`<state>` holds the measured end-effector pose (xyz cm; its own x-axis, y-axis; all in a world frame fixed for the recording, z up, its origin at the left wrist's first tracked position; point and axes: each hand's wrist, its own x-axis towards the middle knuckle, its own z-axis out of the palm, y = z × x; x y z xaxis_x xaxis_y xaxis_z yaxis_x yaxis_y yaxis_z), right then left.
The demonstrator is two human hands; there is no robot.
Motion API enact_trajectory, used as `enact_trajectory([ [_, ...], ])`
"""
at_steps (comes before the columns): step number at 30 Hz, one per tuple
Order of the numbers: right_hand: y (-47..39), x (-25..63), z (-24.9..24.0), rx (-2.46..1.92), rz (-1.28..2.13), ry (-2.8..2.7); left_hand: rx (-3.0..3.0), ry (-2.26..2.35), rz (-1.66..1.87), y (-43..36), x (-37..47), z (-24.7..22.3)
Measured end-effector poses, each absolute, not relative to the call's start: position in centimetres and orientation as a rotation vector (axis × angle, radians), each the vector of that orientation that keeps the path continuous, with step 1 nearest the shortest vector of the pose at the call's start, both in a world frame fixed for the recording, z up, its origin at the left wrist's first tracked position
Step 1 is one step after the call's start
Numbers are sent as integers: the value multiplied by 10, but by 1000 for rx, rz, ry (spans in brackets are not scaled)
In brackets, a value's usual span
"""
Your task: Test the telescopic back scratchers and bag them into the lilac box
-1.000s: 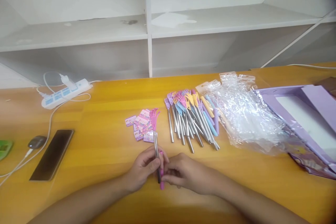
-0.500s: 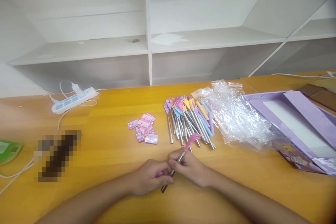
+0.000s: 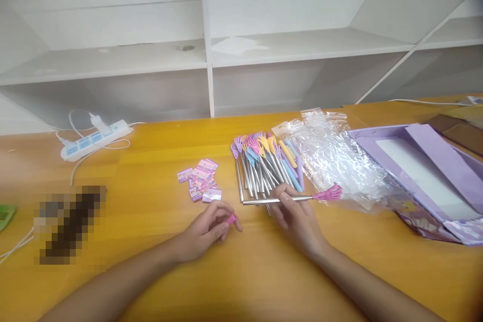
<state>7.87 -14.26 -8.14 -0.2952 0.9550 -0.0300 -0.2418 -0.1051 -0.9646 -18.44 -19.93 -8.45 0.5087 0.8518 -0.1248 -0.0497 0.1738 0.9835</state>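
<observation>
My right hand (image 3: 300, 219) grips a metal rod with a pink hand-shaped end (image 3: 279, 200), held almost level with the pink end to the right. A small pink piece (image 3: 231, 219) sits between the fingers of my left hand (image 3: 207, 229), and most of it is hidden. Just beyond my right hand lies a pile of metal rods with coloured hand-shaped ends (image 3: 260, 161). Coloured tubes (image 3: 292, 158) rest at the pile's right side. Small pink and purple cards (image 3: 202, 176) are scattered beyond my left hand.
Clear plastic bags (image 3: 335, 156) lie right of the pile, beside a purple box (image 3: 400, 181). A white power strip (image 3: 96, 140) with cables is at the back left. White shelving (image 3: 210, 75) stands behind the wooden table (image 3: 241, 271). A pixelated dark object lies left.
My hands have moved apart. The pink-ended rod has swung from a steep slant to nearly level and shifted right in my right hand. My left hand has let go of the rod. The view has shifted slightly.
</observation>
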Motion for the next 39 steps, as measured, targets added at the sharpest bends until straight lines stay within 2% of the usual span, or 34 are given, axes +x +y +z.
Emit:
enact_trajectory([
  [10, -151, 77, -85, -719, 1782, -1372, 1479, 1103, 857, -196, -185, -89],
  [18, -145, 81, -84, -713, 1664, -1303, 1515, 1069, 945, -191, -188, -87],
  [25, -145, 82, -83, -619, 1759, -1359, 1781, 1133, 947, -192, -189, -85],
  [32, -146, 84, -77, -668, 1648, -1471, 1818, 1165, 1017, -193, -188, -91],
  [39, -150, 84, -74, -547, 1694, -1512, 2029, 1102, 1120, -193, -188, -93],
])
